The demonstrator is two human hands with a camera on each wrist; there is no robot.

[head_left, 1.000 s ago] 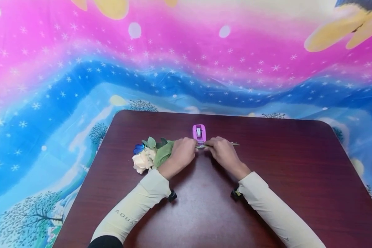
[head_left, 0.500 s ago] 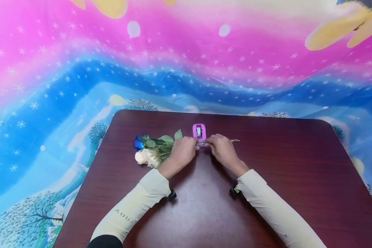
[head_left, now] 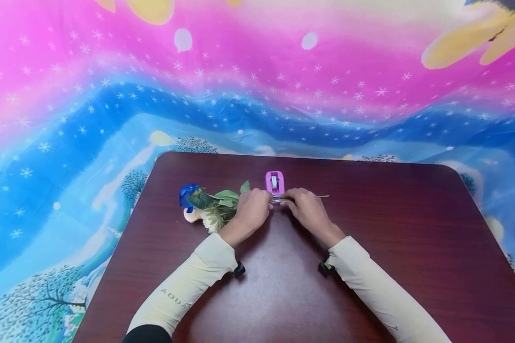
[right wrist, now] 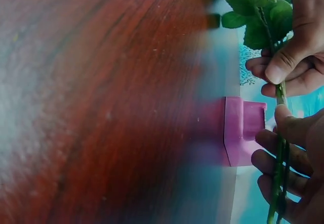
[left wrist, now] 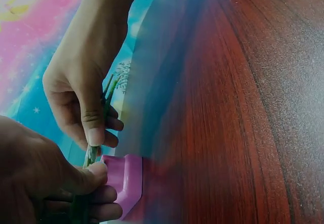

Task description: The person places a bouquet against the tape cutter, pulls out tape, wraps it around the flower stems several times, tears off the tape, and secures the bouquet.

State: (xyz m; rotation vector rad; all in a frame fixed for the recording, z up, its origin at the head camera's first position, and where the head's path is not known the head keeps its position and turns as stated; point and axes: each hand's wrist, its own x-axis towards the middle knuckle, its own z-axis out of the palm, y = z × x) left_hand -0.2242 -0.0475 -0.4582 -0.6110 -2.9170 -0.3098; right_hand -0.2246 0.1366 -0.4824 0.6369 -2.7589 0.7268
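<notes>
A small bunch of flowers lies sideways across both hands, with a blue rose (head_left: 189, 196), a cream flower (head_left: 210, 221) and green leaves (head_left: 226, 195) at its left end. My left hand (head_left: 253, 209) grips the green stems below the leaves. Close beside it, my right hand (head_left: 306, 209) pinches the stems (right wrist: 277, 176) between thumb and fingers, and their cut ends stick out to the right. A shiny pale strip (left wrist: 91, 155), like clear tape, shows on the stems between the two thumbs. Just behind the hands stands a pink tape dispenser (head_left: 275, 177) with a small roll.
The dark red-brown table (head_left: 395, 238) has rounded far corners. Behind it hangs a pink and blue patterned cloth (head_left: 257, 85). A black wrist camera (head_left: 239, 269) sits under the left cuff, another under the right.
The flower bunch has rolled in my hands: the blue rose has come into fuller view, the cream flower has turned lower, and the leaves have shifted. Both hands stay almost in place.
</notes>
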